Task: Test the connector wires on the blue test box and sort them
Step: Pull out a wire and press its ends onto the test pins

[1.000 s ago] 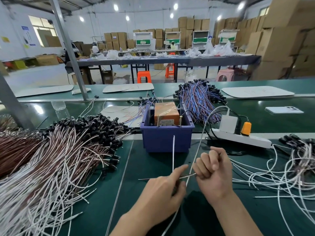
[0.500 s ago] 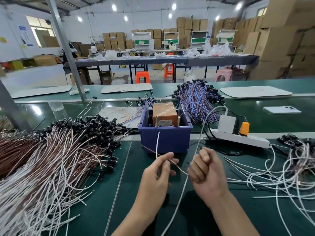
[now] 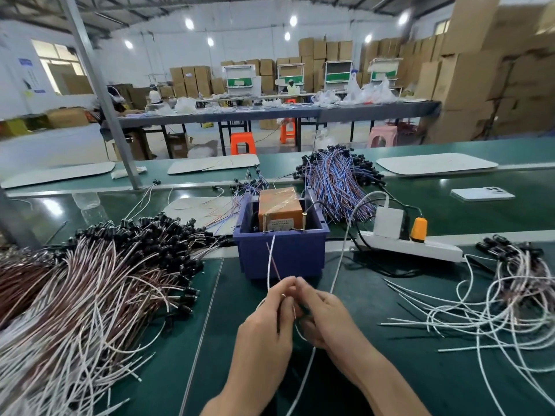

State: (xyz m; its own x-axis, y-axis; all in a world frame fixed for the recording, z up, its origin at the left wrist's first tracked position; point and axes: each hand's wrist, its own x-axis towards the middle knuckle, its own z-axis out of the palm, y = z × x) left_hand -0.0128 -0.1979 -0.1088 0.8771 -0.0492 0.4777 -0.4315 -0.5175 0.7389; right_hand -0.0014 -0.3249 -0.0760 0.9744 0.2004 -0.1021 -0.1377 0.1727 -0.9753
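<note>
Both hands are meeting just in front of the blue plastic test box. The left hand is curling its fingers round a thin white-and-brown connector wire, and the right hand is pinching the same wire at its fingertips, touching the left. The wire's two free ends are rising against the box's front wall, not yet reaching the two brass posts at the rim. Its tail is looping down between the wrists over the green counter.

As I judge it, the ends are lying so close together that they could be landing on one post or brushing each other, giving a false reading. The slack tail may also be snagging on the white cable hanging beside the right hand.

Inside the box, an orange-brown taped tester unit is sitting behind the posts, with dark leads beside it.
</note>
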